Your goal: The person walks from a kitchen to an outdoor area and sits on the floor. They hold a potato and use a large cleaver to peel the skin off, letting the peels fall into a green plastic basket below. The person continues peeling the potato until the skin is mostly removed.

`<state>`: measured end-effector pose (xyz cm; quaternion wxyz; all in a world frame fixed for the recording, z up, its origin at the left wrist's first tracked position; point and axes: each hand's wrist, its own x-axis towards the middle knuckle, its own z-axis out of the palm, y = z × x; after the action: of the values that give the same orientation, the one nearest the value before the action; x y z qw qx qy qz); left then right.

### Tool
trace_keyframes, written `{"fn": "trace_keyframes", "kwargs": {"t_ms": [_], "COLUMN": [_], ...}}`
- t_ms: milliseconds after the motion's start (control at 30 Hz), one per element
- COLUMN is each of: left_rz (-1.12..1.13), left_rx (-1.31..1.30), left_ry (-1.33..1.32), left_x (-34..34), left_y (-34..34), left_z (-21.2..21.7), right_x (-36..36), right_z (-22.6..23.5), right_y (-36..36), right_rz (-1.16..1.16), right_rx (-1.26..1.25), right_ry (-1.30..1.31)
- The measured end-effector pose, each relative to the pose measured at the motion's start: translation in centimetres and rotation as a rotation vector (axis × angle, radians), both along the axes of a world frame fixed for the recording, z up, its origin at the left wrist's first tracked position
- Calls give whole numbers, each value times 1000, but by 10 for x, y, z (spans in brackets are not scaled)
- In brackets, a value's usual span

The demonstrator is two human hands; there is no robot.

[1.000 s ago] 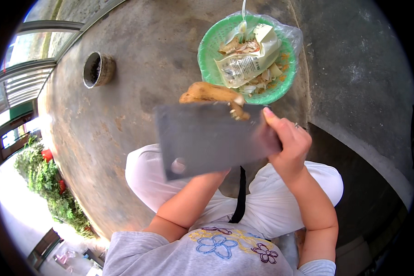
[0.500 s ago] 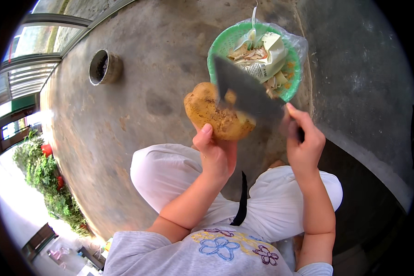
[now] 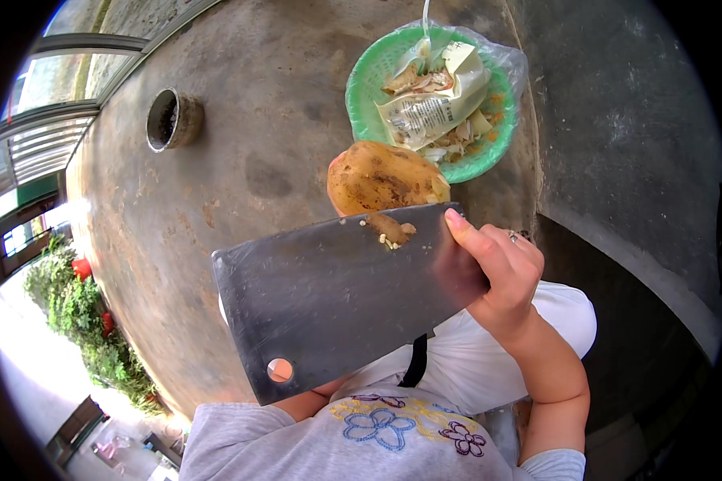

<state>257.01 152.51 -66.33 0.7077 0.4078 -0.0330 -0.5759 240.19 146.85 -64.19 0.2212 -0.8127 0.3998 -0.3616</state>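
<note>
My right hand (image 3: 505,276) is closed on a broad dark cleaver (image 3: 329,297), its blade stretching left across my lap with a round hole in the far corner. A brown scrap of peel (image 3: 391,228) and some pale crumbs stick to the blade near its upper edge. Just beyond that edge is a large, yellow-brown potato (image 3: 385,180) with dirt marks and a pale cut spot at its right end. The blade hides nearly all of my left hand, which holds the potato up from behind; part of my left forearm (image 3: 305,402) shows below the blade.
A green plastic basket (image 3: 361,88) lined with a clear bag stands on the concrete floor beyond the potato, holding scraps and a crumpled package. Farther left sits a small round pot (image 3: 186,120). Potted plants (image 3: 76,305) line the left side, below a framed window.
The cleaver has swung from over the potato toward me and now lies broadside in front of my left hand. The potato has turned, and a peel scrap shows on the blade.
</note>
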Motion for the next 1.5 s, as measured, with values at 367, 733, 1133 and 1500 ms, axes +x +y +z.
{"fn": "trace_keyframes", "kwargs": {"t_ms": [367,733,1133,1500], "left_rz": [-66,-72,-106,-144], "left_rx": [-6,13,13,-4], "left_ry": [-20,-6,21,60], "left_x": [25,18,13,-36], "left_y": [18,17,15,7], "left_z": [9,8,-3,-60], "right_x": [-1,1,-2,-5], "right_z": [-4,-13,-18,-19], "right_y": [5,3,3,0], "right_rz": [-2,-50,-85,-108], "right_rx": [10,-42,-59,-14], "right_ry": [-75,-47,9,41]}}
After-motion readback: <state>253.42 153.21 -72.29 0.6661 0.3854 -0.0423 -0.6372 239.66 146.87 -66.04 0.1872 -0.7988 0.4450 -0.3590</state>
